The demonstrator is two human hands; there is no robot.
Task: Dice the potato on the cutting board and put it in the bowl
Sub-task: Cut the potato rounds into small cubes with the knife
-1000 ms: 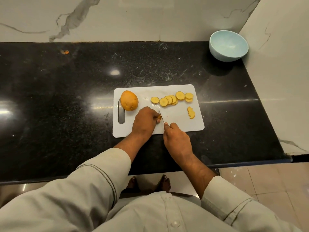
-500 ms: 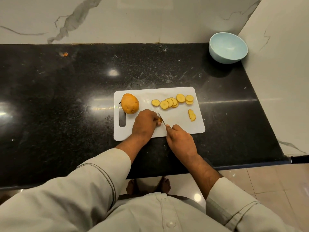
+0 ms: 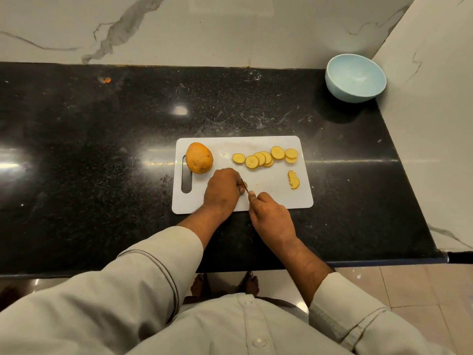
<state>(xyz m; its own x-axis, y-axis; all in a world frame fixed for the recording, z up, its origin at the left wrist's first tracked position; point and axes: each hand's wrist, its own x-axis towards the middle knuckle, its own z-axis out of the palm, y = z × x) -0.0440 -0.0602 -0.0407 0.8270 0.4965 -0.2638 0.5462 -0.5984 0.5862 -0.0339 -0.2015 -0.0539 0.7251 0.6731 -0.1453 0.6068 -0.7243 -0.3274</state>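
At near edge of cutting board [image 3: 276, 198]: left hand [image 3: 222, 192] curled over small potato piece [image 3: 245, 185], pinning it down. Right hand [image 3: 271, 216] wraps knife [image 3: 244, 186] handle; blade at piece. Whole potato [image 3: 199, 158] at board's 10 o'clock. Slices [image 3: 265, 158] along far edge; more slices at 3 o'clock. Bowl [image 3: 355, 78] at 1 o'clock, well apart, on counter [image 3: 102, 149].

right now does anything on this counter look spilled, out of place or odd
Little stands out. A small orange scrap lies on the black counter far left of the cutting board, near the back wall. The bowl sits upright in the far right corner, with nothing visible in it.
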